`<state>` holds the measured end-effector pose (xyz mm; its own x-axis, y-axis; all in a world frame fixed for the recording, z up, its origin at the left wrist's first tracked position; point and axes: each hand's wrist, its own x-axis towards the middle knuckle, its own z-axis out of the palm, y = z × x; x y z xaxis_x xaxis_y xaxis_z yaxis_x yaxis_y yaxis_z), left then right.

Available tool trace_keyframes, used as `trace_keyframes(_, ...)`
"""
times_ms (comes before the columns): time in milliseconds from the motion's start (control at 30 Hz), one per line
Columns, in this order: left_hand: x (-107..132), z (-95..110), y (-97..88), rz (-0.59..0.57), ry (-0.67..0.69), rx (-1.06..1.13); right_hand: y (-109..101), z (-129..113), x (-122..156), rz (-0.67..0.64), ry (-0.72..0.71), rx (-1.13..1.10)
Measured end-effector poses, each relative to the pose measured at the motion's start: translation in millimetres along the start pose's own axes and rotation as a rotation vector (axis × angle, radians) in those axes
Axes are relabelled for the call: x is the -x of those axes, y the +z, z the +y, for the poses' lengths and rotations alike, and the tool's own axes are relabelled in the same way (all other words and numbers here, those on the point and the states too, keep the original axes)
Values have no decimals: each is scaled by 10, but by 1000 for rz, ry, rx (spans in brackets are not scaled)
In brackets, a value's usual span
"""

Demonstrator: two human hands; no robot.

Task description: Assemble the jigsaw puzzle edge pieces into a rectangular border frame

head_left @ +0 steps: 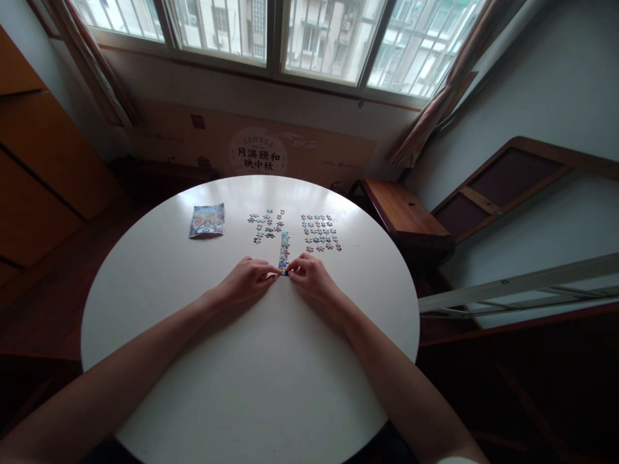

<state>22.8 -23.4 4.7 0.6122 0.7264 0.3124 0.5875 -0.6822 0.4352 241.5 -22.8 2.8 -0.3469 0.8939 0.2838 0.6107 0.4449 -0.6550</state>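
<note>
A narrow strip of joined jigsaw pieces [284, 248] lies upright on the round white table [251, 380]. My left hand [249, 278] and my right hand [309, 276] meet at the strip's near end, fingers curled and pinching a small piece there. Loose puzzle pieces [265, 225] are scattered left of the strip. Several more pieces [320, 233] are laid out in rows to its right.
A small printed puzzle picture [207, 220] lies on the table at the left. A wooden side table [399, 209] stands beyond the table's right edge. Windows, curtains and a cardboard box with printed characters [261, 154] are behind.
</note>
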Motion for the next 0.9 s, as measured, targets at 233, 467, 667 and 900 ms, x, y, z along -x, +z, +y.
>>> trace_keyframes(233,-1,35,-24,-12,-15,13,-79,-5,-35,138,20,2)
trace_keyframes(467,7,19,-21,-21,-12,7,-59,66,-31,123,89,79)
trace_keyframes(667,8,10,-7,16,4,-18,-34,49,-20,103,59,122)
trace_keyframes(900,11,24,6,103,95,-123,-32,60,-21,92,60,143)
